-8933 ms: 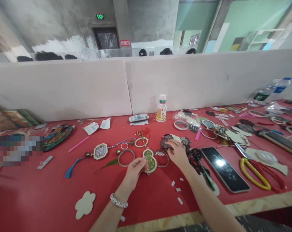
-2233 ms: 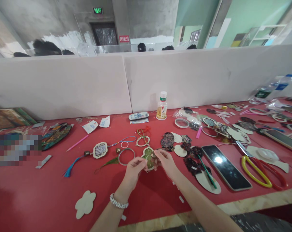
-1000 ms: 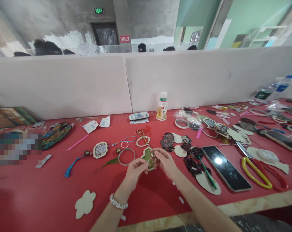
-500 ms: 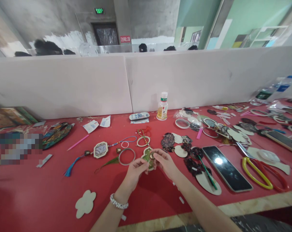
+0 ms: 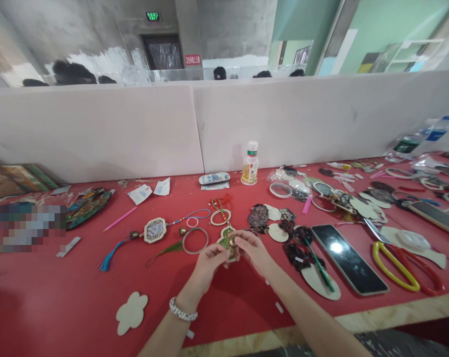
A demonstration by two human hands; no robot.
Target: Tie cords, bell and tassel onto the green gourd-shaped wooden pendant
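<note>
Left hand: the left hand point(image 5: 210, 260), a white-and-grey beaded bracelet point(image 5: 182, 311) on its wrist, has thumb and fingers bent toward each other; whether the tips meet or pinch anything cannot be told.
Right hand: the right hand point(image 5: 254, 250) grips a small round brass-coloured bell point(image 5: 232, 241) between thumb and fingers, near the left fingertips.
Gourd pendant: a gourd-shaped pendant with pale rim and green face point(image 5: 226, 234) is at the fingertips, partly covered by hands and bell; whether it lies on the red tabletop point(image 5: 79, 297) or is held up cannot be told.
Left of the hands: a grey metal-looking ring point(image 5: 183, 242) touches a green tassel point(image 5: 172, 247); farther out is a pale octagonal pendant point(image 5: 155, 230) with a blue tassel point(image 5: 110, 255).
Right of the hands: dark mottled flat pieces point(image 5: 258, 216), then a black-screened smartphone point(image 5: 349, 259) and yellow-and-red-handled scissors point(image 5: 378, 246).
Near edge: a pale cloud-shaped flat piece point(image 5: 132, 313) lies well apart from the left hand.
Far side: a clear white-capped bottle point(image 5: 250, 168) stands upright.
</note>
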